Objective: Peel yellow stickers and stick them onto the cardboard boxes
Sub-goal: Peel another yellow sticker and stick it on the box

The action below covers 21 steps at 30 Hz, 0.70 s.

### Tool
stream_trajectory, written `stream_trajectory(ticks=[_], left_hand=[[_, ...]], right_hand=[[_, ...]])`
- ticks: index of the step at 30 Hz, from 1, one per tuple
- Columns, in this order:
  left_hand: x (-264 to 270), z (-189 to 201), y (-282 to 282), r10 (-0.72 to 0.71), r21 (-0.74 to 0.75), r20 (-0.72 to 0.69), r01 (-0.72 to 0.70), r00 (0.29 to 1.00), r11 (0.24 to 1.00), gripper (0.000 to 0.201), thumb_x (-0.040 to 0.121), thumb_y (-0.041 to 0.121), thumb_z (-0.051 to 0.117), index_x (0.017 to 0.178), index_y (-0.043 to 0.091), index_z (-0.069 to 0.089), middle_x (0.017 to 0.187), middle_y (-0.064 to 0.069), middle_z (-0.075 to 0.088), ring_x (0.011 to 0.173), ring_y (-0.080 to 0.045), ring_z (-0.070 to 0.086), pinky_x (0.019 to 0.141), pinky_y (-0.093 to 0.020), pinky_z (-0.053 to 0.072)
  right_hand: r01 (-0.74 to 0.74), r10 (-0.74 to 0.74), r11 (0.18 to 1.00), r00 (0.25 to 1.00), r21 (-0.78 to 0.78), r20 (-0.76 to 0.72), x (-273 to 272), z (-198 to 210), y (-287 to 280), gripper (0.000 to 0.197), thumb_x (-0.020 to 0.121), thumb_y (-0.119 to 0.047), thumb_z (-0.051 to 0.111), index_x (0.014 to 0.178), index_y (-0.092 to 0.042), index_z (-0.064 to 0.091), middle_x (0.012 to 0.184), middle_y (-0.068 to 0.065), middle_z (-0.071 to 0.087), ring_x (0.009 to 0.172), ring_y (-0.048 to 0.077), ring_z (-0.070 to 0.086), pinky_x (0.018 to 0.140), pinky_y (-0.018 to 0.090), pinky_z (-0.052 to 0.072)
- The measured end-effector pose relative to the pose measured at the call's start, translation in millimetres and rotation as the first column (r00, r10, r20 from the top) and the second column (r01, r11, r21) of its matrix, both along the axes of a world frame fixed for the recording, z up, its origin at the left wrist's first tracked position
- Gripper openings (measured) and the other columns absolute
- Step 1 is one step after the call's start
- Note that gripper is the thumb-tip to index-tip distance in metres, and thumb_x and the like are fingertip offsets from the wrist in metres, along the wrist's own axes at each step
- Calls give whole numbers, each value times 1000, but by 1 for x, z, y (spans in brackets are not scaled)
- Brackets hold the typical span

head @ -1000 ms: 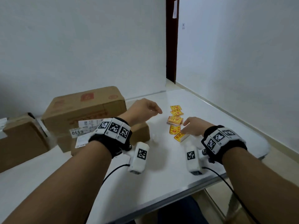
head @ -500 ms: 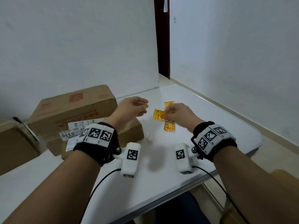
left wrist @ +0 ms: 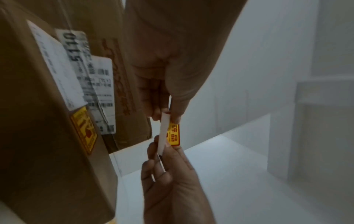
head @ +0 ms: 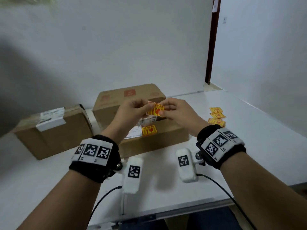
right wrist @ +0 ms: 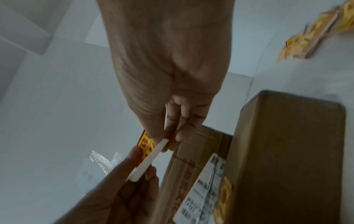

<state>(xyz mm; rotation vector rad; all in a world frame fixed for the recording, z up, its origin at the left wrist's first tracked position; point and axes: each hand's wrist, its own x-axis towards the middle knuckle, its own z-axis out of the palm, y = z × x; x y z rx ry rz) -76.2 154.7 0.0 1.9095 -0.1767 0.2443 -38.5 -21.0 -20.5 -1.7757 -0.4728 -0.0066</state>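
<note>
Now both hands raised above low box (head: 154,138), landmark for all below. Left hand (head: 131,112) pinches left edge of yellow sticker (head: 156,110); right hand (head: 177,112) pinches its right edge; white backing shows edge-on in wrist views. Second yellow sticker (head: 149,130) stuck flat on low box top, beside white shipping labels (head: 146,122). Tall box (head: 129,97) behind it, touching. Third box (head: 54,130) to left, apart. Loose sticker pile (head: 216,116) on counter (head: 249,146) to right. All boxes closed; contents hidden.
</note>
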Motion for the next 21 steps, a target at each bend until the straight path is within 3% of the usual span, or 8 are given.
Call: stream_trajectory(ticks=[3,5,7,10,13,17,21], left_hand=[[-10,-1,15,46,-153,-28,-50,999,987,18,90,25,64,88,8,71,100,-19,71,88,-25,66,90,-42,55],[-13,-4,24,43,-226,-59,-55,997,973,20,91,25,64,77,13,70,96,-19,71,93,-26,66,87,-35,57],[-16,-6,31,9,-296,-86,-34,996,955,26,92,24,62,69,16,70,84,-10,71,92,-23,67,80,-28,57],[-19,-8,40,-19,-391,-129,-33,991,920,24,95,25,57,87,11,74,72,2,70,79,-13,65,79,-25,56],[-20,-11,46,-28,-421,-140,-34,990,907,27,94,23,58,108,3,70,77,-1,72,73,-10,63,77,-23,57],[-21,-14,43,-52,-408,-137,-9,989,913,20,94,21,58,101,6,70,66,6,68,68,-7,63,77,-22,56],[-22,-18,39,-38,-405,-143,-24,989,914,24,94,21,59,108,5,70,83,-1,73,74,-6,66,78,-23,57]], right_hand=[[-74,84,992,992,103,-89,-6,3,14,24,89,-10,66,112,-7,63,99,4,72,80,9,67,59,12,50],[-98,117,984,985,147,-124,-8,5,22,26,89,-10,66,114,-6,63,96,3,73,76,8,69,58,12,51],[-98,127,973,983,209,-130,-9,6,28,25,88,-6,66,112,-5,62,95,5,72,74,8,70,59,13,52],[-90,111,975,989,202,-96,-11,7,33,23,88,-5,66,111,-5,62,96,10,72,76,11,70,62,15,54],[-96,105,986,993,137,-59,-14,7,36,22,90,-10,64,112,-7,61,95,6,73,78,11,70,61,15,53],[-114,121,987,991,114,-57,-17,7,43,24,91,-16,64,114,-9,62,102,5,72,88,16,72,68,23,58],[-36,35,998,999,48,16,-15,5,44,18,91,-17,64,109,-13,64,101,0,72,87,14,72,71,25,59]])
